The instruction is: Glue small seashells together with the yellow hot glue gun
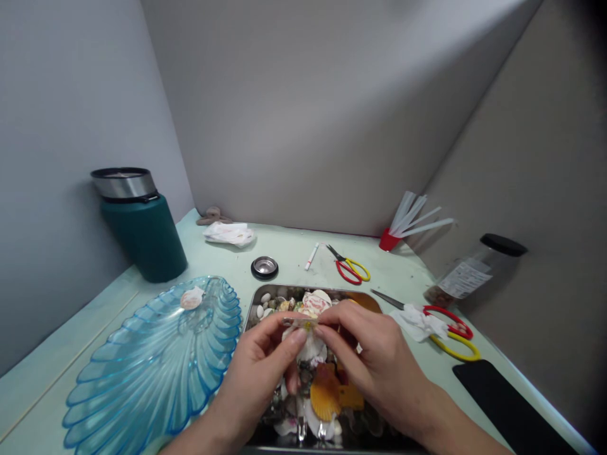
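My left hand (263, 370) and my right hand (367, 354) meet above a metal tray (256, 302) filled with seashells and pebbles. Both pinch one small thin pale piece (298, 323) between thumb and fingertips, the left at its left end, the right at its right end. An orange scallop shell (325, 399) lies in the tray just below the hands. A blue shell-shaped glass dish (142, 373) sits to the left, with one pale shell (191, 298) resting near its far end.
A dark green flask (142, 227) stands at the back left. Beyond the tray lie a round lid (264, 267), a white marker (312, 256) and red-yellow scissors (351, 268). A second pair of scissors (450, 328) on tissue, a jar (474, 272), a red cup of sticks (403, 226) and a black slab (507, 404) are right.
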The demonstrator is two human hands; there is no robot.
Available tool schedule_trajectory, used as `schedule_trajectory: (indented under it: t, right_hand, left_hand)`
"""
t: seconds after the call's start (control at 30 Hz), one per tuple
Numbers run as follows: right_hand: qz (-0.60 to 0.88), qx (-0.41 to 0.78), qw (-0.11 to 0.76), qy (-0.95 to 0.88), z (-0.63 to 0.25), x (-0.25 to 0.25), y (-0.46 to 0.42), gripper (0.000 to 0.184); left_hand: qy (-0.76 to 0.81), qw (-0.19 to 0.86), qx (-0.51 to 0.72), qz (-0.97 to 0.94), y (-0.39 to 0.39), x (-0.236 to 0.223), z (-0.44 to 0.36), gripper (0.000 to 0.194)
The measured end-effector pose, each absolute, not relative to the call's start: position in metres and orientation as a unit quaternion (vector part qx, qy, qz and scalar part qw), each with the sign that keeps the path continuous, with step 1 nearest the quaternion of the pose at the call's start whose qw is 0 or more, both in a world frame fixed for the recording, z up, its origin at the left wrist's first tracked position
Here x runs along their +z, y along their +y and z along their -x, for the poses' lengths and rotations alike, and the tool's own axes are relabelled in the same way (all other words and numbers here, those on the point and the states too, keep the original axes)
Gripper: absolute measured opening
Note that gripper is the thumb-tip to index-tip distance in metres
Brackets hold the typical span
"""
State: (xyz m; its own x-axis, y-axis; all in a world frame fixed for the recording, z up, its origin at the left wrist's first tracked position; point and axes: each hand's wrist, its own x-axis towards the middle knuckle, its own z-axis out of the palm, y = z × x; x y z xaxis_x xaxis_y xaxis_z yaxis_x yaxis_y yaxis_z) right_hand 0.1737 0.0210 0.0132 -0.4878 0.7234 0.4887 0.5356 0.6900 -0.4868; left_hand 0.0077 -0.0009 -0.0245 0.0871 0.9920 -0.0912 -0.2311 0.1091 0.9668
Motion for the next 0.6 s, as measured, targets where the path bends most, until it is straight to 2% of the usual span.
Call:
schedule_trajectory:
  t: [0.23, 0.37, 0.6]
  right_hand:
    - [0.347, 0.112, 0.320, -0.875, -0.1715, 0.0077, 0.0190, 0.013]
    - [0.342, 0.088, 0.334, -0.874, -0.1720, 0.0073, 0.0186, 0.010]
    - [0.310, 0.088, 0.314, -0.893, -0.1731, 0.0061, 0.0168, 0.018]
  left_hand:
    - [0.473, 0.594, 0.516, -0.397, -0.0018, -0.0221, -0.0093, 0.029]
    - [0.464, 0.602, 0.519, -0.390, -0.0018, -0.0205, -0.0107, 0.027]
    - [0.462, 0.603, 0.514, -0.398, -0.0008, -0.0212, -0.0089, 0.026]
